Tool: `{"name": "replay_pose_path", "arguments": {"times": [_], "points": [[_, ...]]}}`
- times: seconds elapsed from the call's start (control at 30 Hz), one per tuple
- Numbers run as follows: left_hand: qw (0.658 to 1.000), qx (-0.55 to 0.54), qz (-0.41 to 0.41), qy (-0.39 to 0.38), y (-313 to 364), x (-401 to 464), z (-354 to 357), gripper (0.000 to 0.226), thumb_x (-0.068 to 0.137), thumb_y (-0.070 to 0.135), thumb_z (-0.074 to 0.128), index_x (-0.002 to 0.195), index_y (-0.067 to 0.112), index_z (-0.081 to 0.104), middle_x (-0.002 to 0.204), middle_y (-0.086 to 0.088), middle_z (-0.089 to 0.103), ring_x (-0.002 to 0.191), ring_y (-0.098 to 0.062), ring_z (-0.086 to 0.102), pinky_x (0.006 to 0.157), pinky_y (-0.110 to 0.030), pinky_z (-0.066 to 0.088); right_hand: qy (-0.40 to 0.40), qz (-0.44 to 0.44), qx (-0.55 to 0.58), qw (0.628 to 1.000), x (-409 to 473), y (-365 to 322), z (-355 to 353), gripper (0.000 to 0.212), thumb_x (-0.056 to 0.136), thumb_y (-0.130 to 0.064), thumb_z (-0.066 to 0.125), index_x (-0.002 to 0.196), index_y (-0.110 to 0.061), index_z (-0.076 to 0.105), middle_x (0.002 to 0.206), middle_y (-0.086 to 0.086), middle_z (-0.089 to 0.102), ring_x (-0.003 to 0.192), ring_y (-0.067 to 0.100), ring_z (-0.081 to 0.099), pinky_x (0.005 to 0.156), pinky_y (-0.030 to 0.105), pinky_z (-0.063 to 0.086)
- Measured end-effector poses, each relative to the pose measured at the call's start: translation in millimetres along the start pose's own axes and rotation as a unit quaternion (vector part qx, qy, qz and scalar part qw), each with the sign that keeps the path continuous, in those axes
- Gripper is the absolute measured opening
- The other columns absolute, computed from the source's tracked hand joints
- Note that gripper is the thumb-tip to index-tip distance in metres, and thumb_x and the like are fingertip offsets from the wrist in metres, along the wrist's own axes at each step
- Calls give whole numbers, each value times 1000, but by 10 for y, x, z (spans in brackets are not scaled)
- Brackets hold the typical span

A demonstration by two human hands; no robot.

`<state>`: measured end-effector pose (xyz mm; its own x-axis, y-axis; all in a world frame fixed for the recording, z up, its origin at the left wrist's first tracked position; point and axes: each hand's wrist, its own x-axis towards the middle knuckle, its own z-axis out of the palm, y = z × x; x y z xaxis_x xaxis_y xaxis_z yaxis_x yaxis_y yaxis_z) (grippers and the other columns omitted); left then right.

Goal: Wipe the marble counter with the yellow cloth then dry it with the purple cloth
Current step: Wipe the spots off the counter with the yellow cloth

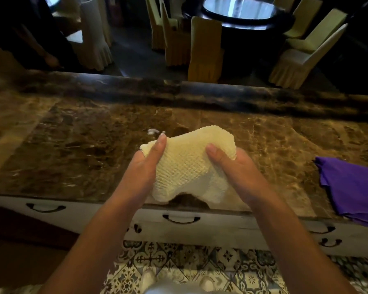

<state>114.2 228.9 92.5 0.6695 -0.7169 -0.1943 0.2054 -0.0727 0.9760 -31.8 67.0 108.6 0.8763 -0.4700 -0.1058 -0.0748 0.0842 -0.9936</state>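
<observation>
The pale yellow waffle-weave cloth (187,164) is folded and held up just above the brown marble counter (72,149), near its front edge. My left hand (145,164) grips its left side with the thumb on top. My right hand (234,166) grips its right side the same way. The purple cloth (353,187) lies crumpled on the counter at the far right, hanging a little over the front edge. A small white wet or foamy spot (153,131) sits on the marble just beyond the yellow cloth.
White drawers with dark handles (181,219) run under the counter front. A raised dark marble ledge (200,94) borders the far side. Beyond it stand covered chairs (204,52) around a round dark table (240,13). Patterned floor tiles (179,264) lie below me.
</observation>
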Motion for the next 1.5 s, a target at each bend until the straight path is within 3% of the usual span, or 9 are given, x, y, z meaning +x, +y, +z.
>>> {"name": "replay_pose_path", "arguments": {"times": [0.1, 0.3, 0.57, 0.73, 0.97, 1.17, 1.27, 1.37, 1.5], "points": [[999, -22, -4, -43, -71, -51, -278, 64, 57, 91, 69, 104, 48, 77, 111, 8, 80, 103, -10, 76, 88, -38, 58, 47, -4, 36, 998, 137, 13, 318, 32, 84, -62, 70, 104, -40, 79, 109, -5, 80, 99, 16, 77, 76, 30, 62], [993, -81, 56, -58, -102, -48, -620, 29, 76, 41, 81, 105, 43, 79, 109, 4, 81, 101, -14, 77, 77, -23, 60, -8, 36, 100, 994, 331, 137, 722, 42, 81, -47, 83, 117, -27, 77, 123, 8, 76, 116, 29, 72, 91, 42, 61], [996, -69, 31, -50, -118, 130, -1016, 42, 77, 63, 78, 105, 33, 81, 106, -4, 82, 99, -23, 78, 77, -31, 62, 121, 103, 78, 984, 255, 310, 969, 96, 54, -77, 85, 125, -14, 68, 115, 7, 79, 107, 27, 75, 95, 50, 57], [995, -54, 52, -68, -122, 291, -997, 36, 89, 53, 72, 113, 28, 79, 113, -6, 80, 105, -25, 77, 79, -30, 61, 108, 42, 173, 978, 382, 323, 885, 25, 89, -41, 74, 107, -26, 82, 114, 5, 80, 107, 23, 76, 84, 34, 62], [998, -22, -10, -59, -163, 628, -901, 27, 96, 41, 65, 111, 24, 80, 112, -7, 80, 104, -25, 77, 78, -32, 62, 135, 62, 237, 960, 689, 458, 705, 31, 84, -26, 78, 112, -14, 77, 117, 16, 77, 110, 34, 74, 84, 45, 63], [944, 318, 93, -4, -395, 1003, -1267, 33, 100, 38, 61, 133, 37, 66, 131, 39, 59, 129, 8, 50, 107, -37, 45, 260, 64, -26, 963, 1016, 338, -53, 7, 94, -36, 71, 101, -37, 70, 98, -13, 78, 93, 15, 76, 78, 43, 60], [872, 473, 113, 62, -599, 1238, -1767, 44, 100, 31, 62, 143, 21, 60, 155, 0, 51, 148, -19, 38, 120, -51, 34, 253, 36, -256, 932, 1251, 455, -470, 16, 100, -30, 64, 115, -25, 67, 105, -2, 69, 99, 22, 66, 78, 39, 52], [805, 583, 59, 94, -782, 1456, -2194, 59, 100, 42, 61, 150, 13, 51, 162, -16, 41, 154, -35, 27, 123, -57, 25, 198, 38, -517, 832, 1446, 681, -651, 19, 101, -17, 59, 118, -15, 66, 105, 10, 72, 90, 26, 66, 68, 33, 45], [758, 644, 12, 102, -941, 1713, -2510, 74, 98, 62, 45, 157, 16, 41, 168, -15, 29, 158, -36, 17, 124, -58, 17, 64, 94, -640, 760, 1419, 999, -589, 49, 101, -23, 57, 150, -23, 49, 153, 8, 53, 138, 30, 50, 105, 48, 47]]}}
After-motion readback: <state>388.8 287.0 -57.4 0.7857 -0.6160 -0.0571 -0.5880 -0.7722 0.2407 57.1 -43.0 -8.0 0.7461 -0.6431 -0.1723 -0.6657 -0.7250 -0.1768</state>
